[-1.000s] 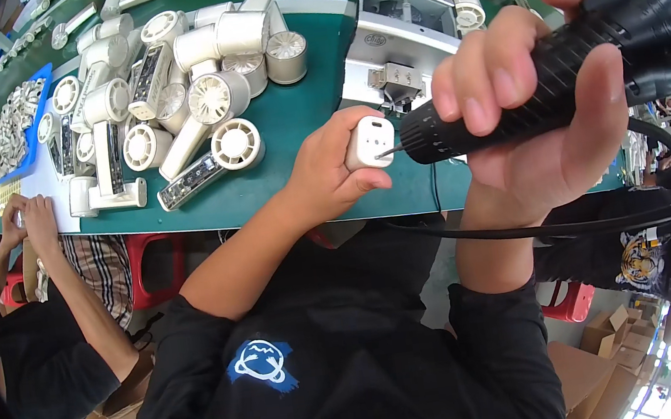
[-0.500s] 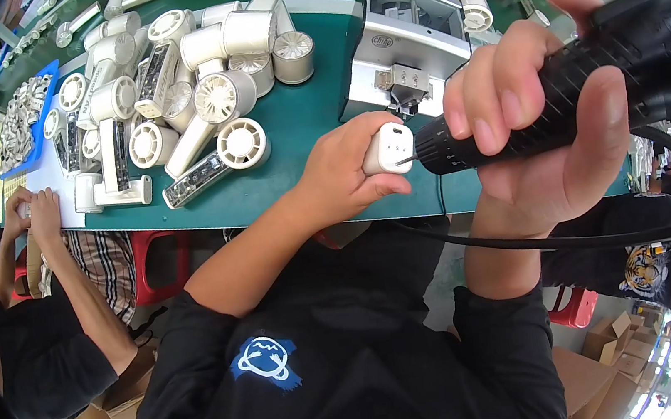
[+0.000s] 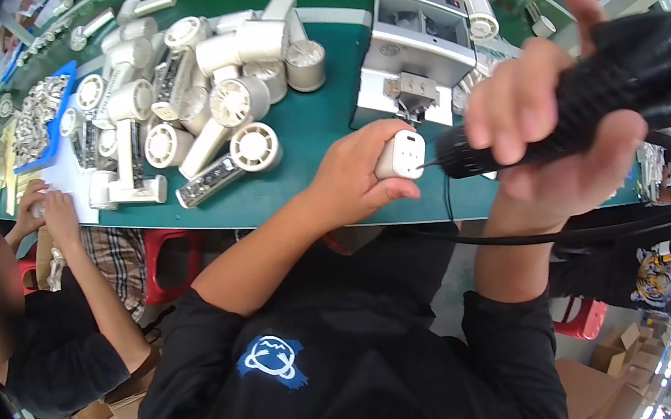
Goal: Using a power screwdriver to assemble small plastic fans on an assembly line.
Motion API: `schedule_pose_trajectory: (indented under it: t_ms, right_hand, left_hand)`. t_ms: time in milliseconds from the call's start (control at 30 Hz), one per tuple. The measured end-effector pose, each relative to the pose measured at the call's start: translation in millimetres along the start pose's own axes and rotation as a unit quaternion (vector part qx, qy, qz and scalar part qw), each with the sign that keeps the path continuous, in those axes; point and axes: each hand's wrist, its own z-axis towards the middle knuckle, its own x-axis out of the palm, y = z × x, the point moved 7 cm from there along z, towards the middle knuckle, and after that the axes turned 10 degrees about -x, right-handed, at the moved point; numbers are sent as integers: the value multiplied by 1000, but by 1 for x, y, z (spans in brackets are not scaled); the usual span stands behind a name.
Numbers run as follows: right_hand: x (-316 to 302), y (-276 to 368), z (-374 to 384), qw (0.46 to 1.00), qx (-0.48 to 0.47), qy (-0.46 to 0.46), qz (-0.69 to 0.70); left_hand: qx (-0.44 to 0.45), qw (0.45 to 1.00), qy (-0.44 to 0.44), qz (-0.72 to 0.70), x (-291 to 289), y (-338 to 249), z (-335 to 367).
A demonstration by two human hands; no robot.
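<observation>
My left hand (image 3: 360, 169) is closed round a white handheld fan part (image 3: 410, 155), probably the handle, its end face with small holes turned toward the right. In my right hand (image 3: 537, 113) is a black electric screwdriver (image 3: 621, 82), held sideways and blurred by motion. Its thin bit (image 3: 430, 164) points left at the lower edge of that end face; I cannot tell whether the tip touches. The rest of the white part is hidden in my left palm. Left of my hands lies a pile of white handheld fans (image 3: 234, 100), some with their handles opened to show the insides.
A grey metal screw feeder (image 3: 419, 40) stands beyond my hands on the green table (image 3: 308, 188). A blue tray (image 3: 70, 95) of small parts lies far left, near another person's hands (image 3: 46, 210). The screwdriver's black cord (image 3: 581, 231) loops below my right hand.
The whole view has shifted slightly, so things sit further right and lower. The screwdriver bit has moved a little to the right relative to the fan part's end face.
</observation>
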Motion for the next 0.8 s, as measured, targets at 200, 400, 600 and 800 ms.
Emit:
schedule_pose_trajectory:
  t_ms: [200,400,600,800]
  right_hand:
    - [-58,22,-16,969,-28,-100,-222]
    - [-67,-10,-19,984,4,-71,-165]
    - [-87,7,-52,932,-18,-99,-348]
    - [-156,24,-164,703,61,-186,-683]
  left_hand:
    - [-148,974,30,-167,-17,-17,-4]
    - [50,995,-88,0,-91,-126,108]
    - [116,949,6,292,-117,-9,267]
    - [57,747,193,633,-124,195,295]
